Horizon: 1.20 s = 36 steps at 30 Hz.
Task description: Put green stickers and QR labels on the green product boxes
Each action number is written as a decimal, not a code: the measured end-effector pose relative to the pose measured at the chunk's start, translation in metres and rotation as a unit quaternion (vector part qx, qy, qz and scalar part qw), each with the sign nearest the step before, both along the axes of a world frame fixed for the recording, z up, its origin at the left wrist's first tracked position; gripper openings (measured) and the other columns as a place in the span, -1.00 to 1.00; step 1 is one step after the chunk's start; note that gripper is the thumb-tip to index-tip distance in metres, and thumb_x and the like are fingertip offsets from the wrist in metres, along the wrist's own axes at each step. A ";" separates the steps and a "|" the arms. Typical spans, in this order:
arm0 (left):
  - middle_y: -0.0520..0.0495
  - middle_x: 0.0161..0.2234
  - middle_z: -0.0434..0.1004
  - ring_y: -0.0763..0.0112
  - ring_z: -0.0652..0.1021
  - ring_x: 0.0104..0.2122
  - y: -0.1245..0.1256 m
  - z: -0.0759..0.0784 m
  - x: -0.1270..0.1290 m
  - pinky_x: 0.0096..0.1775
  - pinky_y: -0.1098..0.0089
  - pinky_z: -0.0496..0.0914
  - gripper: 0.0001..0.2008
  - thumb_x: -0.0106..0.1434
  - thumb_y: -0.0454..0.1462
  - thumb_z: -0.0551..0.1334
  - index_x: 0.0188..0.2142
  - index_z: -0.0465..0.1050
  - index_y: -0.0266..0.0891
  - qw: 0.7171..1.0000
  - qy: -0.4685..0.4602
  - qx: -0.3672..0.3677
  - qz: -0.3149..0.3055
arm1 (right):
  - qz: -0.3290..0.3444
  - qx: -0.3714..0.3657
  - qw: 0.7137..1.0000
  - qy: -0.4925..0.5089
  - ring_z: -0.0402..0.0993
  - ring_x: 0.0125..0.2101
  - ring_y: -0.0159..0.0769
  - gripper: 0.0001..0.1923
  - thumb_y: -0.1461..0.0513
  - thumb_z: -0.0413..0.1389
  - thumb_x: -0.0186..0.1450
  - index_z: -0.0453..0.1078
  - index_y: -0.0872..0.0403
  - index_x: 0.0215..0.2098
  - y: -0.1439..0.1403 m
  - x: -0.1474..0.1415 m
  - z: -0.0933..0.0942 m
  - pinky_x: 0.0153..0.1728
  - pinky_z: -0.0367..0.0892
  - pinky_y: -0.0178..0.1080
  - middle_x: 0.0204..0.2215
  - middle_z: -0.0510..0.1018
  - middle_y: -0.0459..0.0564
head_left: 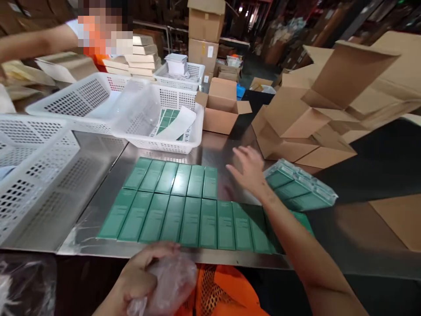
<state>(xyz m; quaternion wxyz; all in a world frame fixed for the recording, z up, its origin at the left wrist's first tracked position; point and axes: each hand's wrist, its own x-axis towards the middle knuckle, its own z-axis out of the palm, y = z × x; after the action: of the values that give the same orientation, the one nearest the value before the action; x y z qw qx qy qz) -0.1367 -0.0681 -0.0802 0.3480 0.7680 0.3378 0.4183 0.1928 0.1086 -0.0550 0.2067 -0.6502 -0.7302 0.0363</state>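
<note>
Green boxes (158,217) lie side by side in two rows on the metal table (95,175), close to its front edge. My left hand (141,272) is closed around crumpled clear plastic wrap (171,281), just below that edge. Over the table, past the right end of the shorter back row, my right hand (247,169) has its fingers spread and holds nothing. Just right of it lies a clear-wrapped pack of green boxes (299,186). My right forearm hides some boxes at the right end of the front row.
A white basket (158,142) holding green-printed sheets stands behind the rows, with more white baskets (33,175) to the left. An open carton (220,116) sits at the back and stacked open cartons (305,118) at the right. A co-worker's arm (39,41) reaches in at the far left.
</note>
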 end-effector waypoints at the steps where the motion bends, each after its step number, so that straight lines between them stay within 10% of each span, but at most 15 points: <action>1: -0.13 -0.30 0.57 0.24 0.59 -0.30 0.001 -0.002 0.004 -0.25 0.28 0.51 -0.59 0.33 -0.04 0.20 -0.56 0.23 -0.19 0.999 -0.034 0.001 -0.035 | -0.048 0.023 0.998 -0.036 -0.14 0.37 0.24 -0.31 0.10 0.14 0.33 0.16 0.20 0.35 -0.006 0.014 0.010 0.25 -0.08 0.28 0.36 0.13 0.34; 4: -0.05 -0.42 0.57 0.31 0.59 -0.40 0.007 -0.002 0.014 -0.34 0.35 0.48 -0.76 0.31 -0.18 0.22 -0.46 0.28 -0.16 0.988 -0.091 -0.018 -0.124 | -0.149 0.021 0.967 -0.205 -0.16 0.34 0.40 -0.37 0.21 0.18 0.29 0.23 0.27 0.28 -0.020 0.056 0.030 0.11 -0.08 0.44 0.30 0.19 0.49; 7: -0.03 -0.38 0.58 0.35 0.56 -0.43 0.014 0.007 0.026 -0.41 0.41 0.42 -0.96 0.25 -0.29 0.25 -0.28 0.42 -0.14 0.996 -0.034 -0.053 -0.057 | -0.120 -0.027 0.946 -0.299 0.12 0.22 0.25 -0.76 0.33 0.17 0.26 0.52 0.17 -0.10 -0.030 0.082 0.035 0.06 0.04 0.29 0.06 0.49 0.33; 14: 0.07 -0.70 0.26 0.53 0.36 -0.65 0.033 0.034 0.078 -0.57 0.50 0.25 -0.46 0.28 0.08 0.27 -0.61 0.17 -0.21 0.980 -0.141 -0.036 -0.135 | -0.085 0.012 0.951 -0.296 0.33 -0.08 0.08 -0.72 0.39 0.11 0.25 0.53 0.18 -0.09 -0.048 0.077 0.023 -0.14 0.22 -0.01 -0.05 0.48 0.29; 21: -0.09 -0.37 0.57 0.38 0.59 -0.39 0.025 0.021 0.081 -0.39 0.46 0.41 -0.65 0.16 -0.47 0.18 -0.62 0.04 -0.23 0.989 -0.067 -0.058 -0.115 | -0.008 0.069 0.982 -0.177 0.41 -0.20 0.02 -0.56 0.39 0.14 0.19 0.46 0.21 0.06 -0.063 0.093 0.019 -0.19 0.36 -0.02 -0.22 0.48 0.21; 25: 0.12 -0.58 0.37 0.49 0.36 -0.59 0.030 0.018 0.074 -0.53 0.50 0.21 -0.87 0.17 -0.35 0.28 -0.29 0.36 -0.17 0.980 -0.003 -0.168 -0.105 | -0.015 0.171 0.985 0.024 0.42 -0.25 -0.11 -0.70 0.16 0.17 0.32 0.49 -0.01 0.01 -0.099 0.080 0.036 -0.28 0.43 -0.09 -0.21 0.43 0.08; 29: 0.04 -0.47 0.46 0.41 0.42 -0.53 0.049 0.019 0.085 -0.49 0.45 0.25 -0.41 0.27 0.01 0.27 0.20 0.32 -0.20 0.980 -0.016 -0.195 -0.042 | -0.013 0.161 0.942 0.295 0.44 -0.28 -0.15 -0.60 0.03 0.21 0.31 0.43 -0.15 0.10 -0.138 0.032 0.015 -0.47 0.42 -0.18 -0.16 0.40 0.04; 32: -0.11 -0.20 0.57 0.25 0.56 -0.30 0.064 0.021 0.099 -0.30 0.35 0.42 -0.48 0.23 0.05 0.31 0.07 0.43 -0.17 0.990 -0.057 -0.129 0.034 | 0.091 0.078 0.927 0.354 0.49 -0.24 -0.20 -0.52 0.05 0.11 0.38 0.28 -0.16 0.25 -0.156 -0.001 -0.020 -0.34 0.52 -0.20 -0.18 0.41 0.01; 36: -0.11 -0.13 0.62 0.19 0.61 -0.17 0.073 0.023 0.107 -0.16 0.29 0.47 -0.70 0.23 -0.17 0.31 -0.05 0.48 -0.17 0.996 0.065 -0.039 -0.045 | 0.152 0.116 0.945 0.265 0.46 0.01 -0.10 -0.37 0.07 0.16 0.37 0.15 -0.07 0.35 -0.161 -0.005 -0.029 -0.05 0.51 -0.08 0.02 0.42 0.13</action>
<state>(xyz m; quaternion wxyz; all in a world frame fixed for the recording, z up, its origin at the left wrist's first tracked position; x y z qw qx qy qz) -0.0301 0.0053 -0.0574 0.3734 0.7939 0.3407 0.3379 0.1876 -0.0525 -0.0844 0.4585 -0.4702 -0.7383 0.1536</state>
